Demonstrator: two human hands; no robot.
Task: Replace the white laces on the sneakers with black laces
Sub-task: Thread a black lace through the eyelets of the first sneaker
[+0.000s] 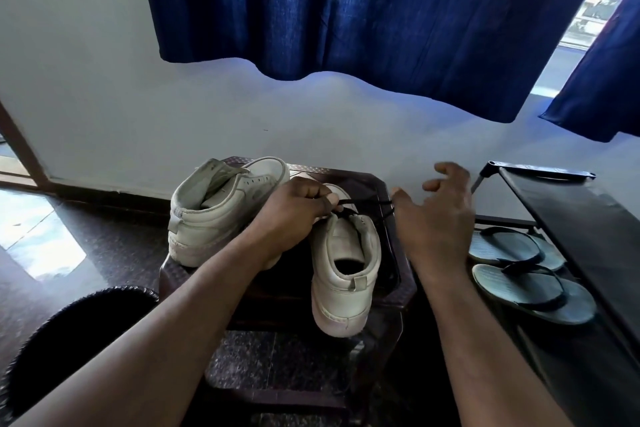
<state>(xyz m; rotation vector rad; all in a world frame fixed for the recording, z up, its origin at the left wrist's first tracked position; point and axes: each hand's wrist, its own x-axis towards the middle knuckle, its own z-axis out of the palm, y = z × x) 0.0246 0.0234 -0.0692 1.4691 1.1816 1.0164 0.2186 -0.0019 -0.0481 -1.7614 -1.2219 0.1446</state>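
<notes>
1. The left grip pinches the black lace over the tongue of the near sneaker.
2. The right grip is spread, with its thumb at the other end of the stretched lace; I cannot tell if it touches.
3. Both this sneaker and the second sneaker, on its left, stand on the dark desk.
4. Grey flip-flops lie on the shoe rack at the right.

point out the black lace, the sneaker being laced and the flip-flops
black lace [367,201]: head view, taut middle stretch
sneaker being laced [337,305]: head view, rear heel panel
flip-flops [495,282]: head view, footbed of nearer one
</notes>
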